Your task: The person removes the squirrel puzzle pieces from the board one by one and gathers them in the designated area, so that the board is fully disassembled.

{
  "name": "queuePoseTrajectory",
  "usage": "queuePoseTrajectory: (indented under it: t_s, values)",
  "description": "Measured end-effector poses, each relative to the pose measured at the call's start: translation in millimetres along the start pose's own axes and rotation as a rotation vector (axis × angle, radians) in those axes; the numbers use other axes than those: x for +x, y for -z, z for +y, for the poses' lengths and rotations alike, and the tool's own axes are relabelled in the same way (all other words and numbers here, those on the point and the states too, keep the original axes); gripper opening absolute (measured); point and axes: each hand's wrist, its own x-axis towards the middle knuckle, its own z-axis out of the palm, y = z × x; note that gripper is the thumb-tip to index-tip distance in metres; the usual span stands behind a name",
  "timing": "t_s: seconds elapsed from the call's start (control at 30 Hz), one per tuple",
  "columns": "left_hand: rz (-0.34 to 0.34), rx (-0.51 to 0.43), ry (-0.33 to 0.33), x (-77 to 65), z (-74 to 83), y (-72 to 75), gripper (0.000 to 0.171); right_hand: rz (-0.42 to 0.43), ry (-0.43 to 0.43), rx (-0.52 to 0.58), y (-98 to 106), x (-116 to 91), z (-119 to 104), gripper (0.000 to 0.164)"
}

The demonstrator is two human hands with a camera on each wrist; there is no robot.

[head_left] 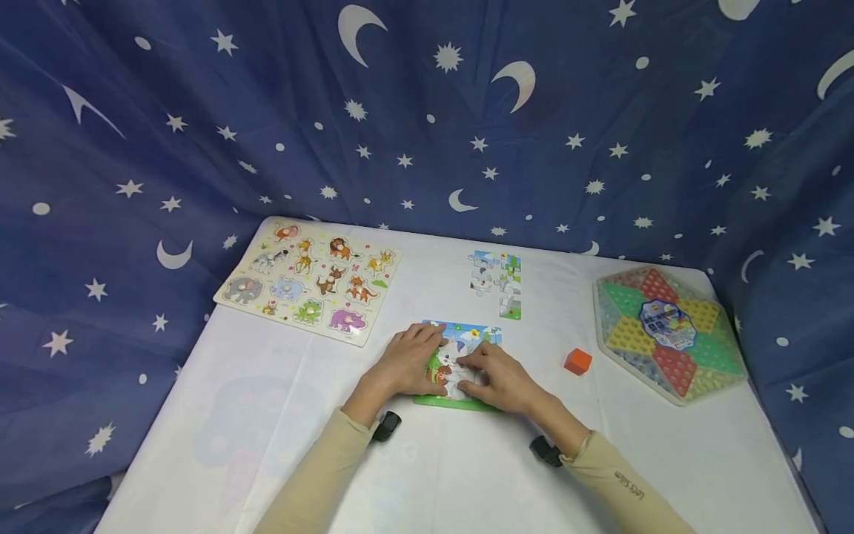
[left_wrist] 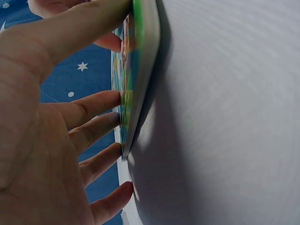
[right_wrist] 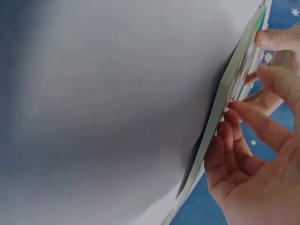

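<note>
A jigsaw board (head_left: pixel 460 404) with a green front edge lies on the table and shows a white cat picture (head_left: pixel 450 354) under a blue sky. My left hand (head_left: pixel 403 365) rests on its left side, fingers spread, thumb toward the front; in the left wrist view the fingertips (left_wrist: pixel 114 99) touch the board's face and edge. On the right part of the picture lies my right hand (head_left: pixel 505 378). In the right wrist view its index fingertip (right_wrist: pixel 236 106) presses the puzzle surface, the other fingers bent beside the edge and the thumb held apart.
Behind the board lie several loose jigsaw pieces (head_left: pixel 510 285). A wooden animal peg puzzle (head_left: pixel 320 278) is at the back left. To the right are an orange-red block (head_left: pixel 577 361) and a hexagonal box (head_left: pixel 667 334) of colored pegs or beads. A blue star-patterned curtain (head_left: pixel 427 163) surrounds the table.
</note>
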Motion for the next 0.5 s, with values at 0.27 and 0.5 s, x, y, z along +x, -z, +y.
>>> queuePoseTrajectory:
  t_s: [0.27, 0.5]
  values:
    - [0.005, -0.007, 0.003, 0.0, -0.7, -1.2, 0.085, 0.023, 0.022, 0.059, -2.6, -1.3, -4.1, 0.023]
    - [0.006, -0.011, 0.004, -0.6, -0.6, 0.0, 0.084, 0.016, 0.037, 0.098, -5.1, -1.3, -4.7, 0.009]
